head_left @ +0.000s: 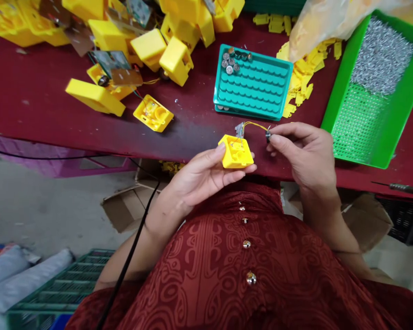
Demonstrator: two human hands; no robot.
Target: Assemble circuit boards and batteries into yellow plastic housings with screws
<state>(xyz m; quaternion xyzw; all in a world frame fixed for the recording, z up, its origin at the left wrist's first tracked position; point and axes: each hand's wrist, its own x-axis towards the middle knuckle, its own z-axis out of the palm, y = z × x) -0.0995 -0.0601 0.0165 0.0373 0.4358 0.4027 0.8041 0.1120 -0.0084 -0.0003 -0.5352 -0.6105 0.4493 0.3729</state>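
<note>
My left hand (pixel 213 172) grips a small yellow plastic housing (pixel 237 158), its open side facing up, at the table's front edge. Thin wires run out of the housing past a small grey part (pixel 240 130) at its back edge. Yellow wires (pixel 256 123) lead from there to a small dark round component (pixel 268 135), which my right hand (pixel 301 153) pinches between thumb and fingertips. Just behind both hands is a teal ribbed tray (pixel 261 91) with several small silver round parts (pixel 229 64) in its far left corner.
A green basket (pixel 344 87) of small metal screws (pixel 382 55) stands at right. Yellow housings (pixel 181 59) with circuit boards pile up at far left. Loose yellow pieces (pixel 303 75) lie behind the tray. A screwdriver-like tool (pixel 404 188) juts in at right; a black cable (pixel 137 243) hangs by my left arm.
</note>
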